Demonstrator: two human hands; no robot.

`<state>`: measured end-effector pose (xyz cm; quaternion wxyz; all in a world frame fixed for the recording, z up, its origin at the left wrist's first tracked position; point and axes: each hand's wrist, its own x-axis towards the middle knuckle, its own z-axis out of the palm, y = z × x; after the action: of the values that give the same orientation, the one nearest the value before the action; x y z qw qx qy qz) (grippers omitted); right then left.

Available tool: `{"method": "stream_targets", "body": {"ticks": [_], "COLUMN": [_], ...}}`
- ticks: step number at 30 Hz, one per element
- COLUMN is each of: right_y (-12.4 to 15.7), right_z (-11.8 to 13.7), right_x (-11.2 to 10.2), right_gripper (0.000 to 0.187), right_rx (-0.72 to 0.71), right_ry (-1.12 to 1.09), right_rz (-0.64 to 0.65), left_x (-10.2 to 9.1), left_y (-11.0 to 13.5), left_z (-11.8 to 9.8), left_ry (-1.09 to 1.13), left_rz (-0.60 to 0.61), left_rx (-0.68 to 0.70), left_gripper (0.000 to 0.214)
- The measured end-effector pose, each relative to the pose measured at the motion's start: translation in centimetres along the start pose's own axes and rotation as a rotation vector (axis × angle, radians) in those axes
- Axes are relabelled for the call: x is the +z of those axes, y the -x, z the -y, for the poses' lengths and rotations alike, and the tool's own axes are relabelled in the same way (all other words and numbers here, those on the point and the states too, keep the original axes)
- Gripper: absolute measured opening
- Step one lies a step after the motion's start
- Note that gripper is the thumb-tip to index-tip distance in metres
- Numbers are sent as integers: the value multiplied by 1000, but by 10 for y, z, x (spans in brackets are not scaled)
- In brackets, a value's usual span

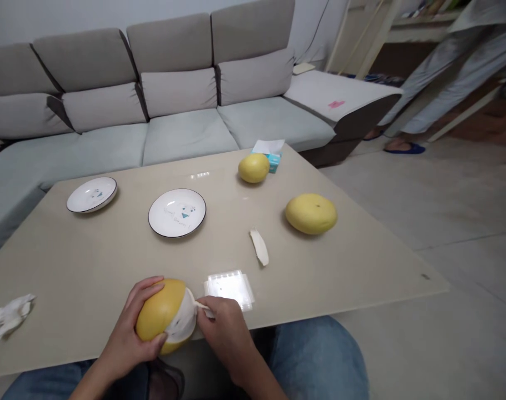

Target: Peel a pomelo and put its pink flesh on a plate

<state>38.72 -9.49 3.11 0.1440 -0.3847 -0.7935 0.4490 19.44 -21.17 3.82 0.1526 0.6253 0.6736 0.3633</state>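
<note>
A yellow pomelo [161,310], partly peeled, sits at the table's near edge. White pith shows on its right side. My left hand [130,328] is wrapped round its left side, fingers over the top and thumb low at the front. At the right side of the fruit, my right hand [225,328] pinches a whitish strip of peel [203,306] that appears joined to the pith. The fingers hide part of this strip. A loose piece of peel [259,247], pale side showing, lies farther back on the table.
Two whole pomelos [311,214] stand on the right of the table [219,250], one by a tissue box [274,161]. Two white plates [176,214] lie on the left half. Crumpled tissue [11,315] rests at far left. A sofa [181,133] stands behind; a person [440,83] is at right.
</note>
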Motion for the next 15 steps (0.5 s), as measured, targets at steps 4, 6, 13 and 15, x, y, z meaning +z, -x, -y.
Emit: {"method": "stream_targets", "body": {"ticks": [4,6,13,15], "right_y": [0,-2,-10,-8], "right_z": [7,10,4,3], "right_x": [-9,-8,12,16], "right_gripper": [24,25,18,19], "right_rx": [-92,-80,29,23], "right_ry": [37,69,46,28], "right_rz": [93,86,-68,-92], "left_x": [-3,-3,-5,-10], "left_y": [5,6,2,2], "left_z": [8,9,15,19], "left_ry": [15,18,66,93], "left_rz": [-13,-15,-4,11], "left_rx": [-1,-1,-9,-46], "left_gripper": [61,62,60,61]}}
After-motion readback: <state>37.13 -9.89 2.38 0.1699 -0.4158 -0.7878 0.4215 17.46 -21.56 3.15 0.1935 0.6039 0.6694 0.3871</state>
